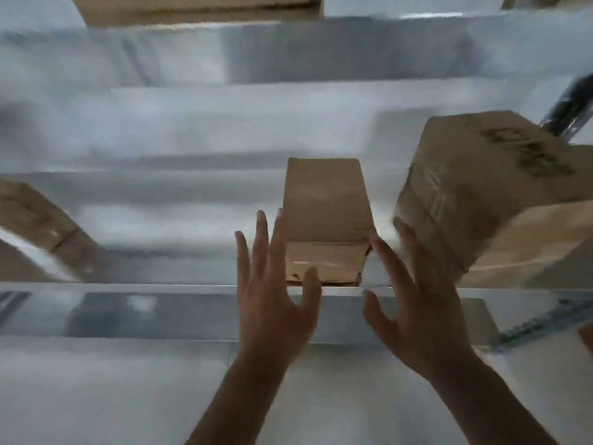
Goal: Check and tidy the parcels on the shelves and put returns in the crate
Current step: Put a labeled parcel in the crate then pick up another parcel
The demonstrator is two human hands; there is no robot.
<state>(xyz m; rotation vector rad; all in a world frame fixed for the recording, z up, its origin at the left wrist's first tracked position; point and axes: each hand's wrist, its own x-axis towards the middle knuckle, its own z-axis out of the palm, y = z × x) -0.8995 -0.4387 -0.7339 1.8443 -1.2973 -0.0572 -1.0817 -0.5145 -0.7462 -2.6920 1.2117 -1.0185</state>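
Observation:
A small brown cardboard parcel (pixel 327 213) sits on a metal shelf (pixel 128 287) near its front edge, long side running away from me. My left hand (pixel 272 293) is raised at the parcel's left front corner with fingers spread, the thumb in front of its near face. My right hand (pixel 417 300) is spread just right of the parcel. Neither hand grips it; whether they touch it is unclear in the blur. A bigger taped cardboard box (pixel 481 200) with dark printing stands tilted to the right.
The picture is motion-blurred. More cardboard lies at the left edge (pixel 35 220) and on a higher shelf (pixel 192 8). Grey shelf boards run across the view. A dark shelf upright (pixel 571 104) rises at the far right.

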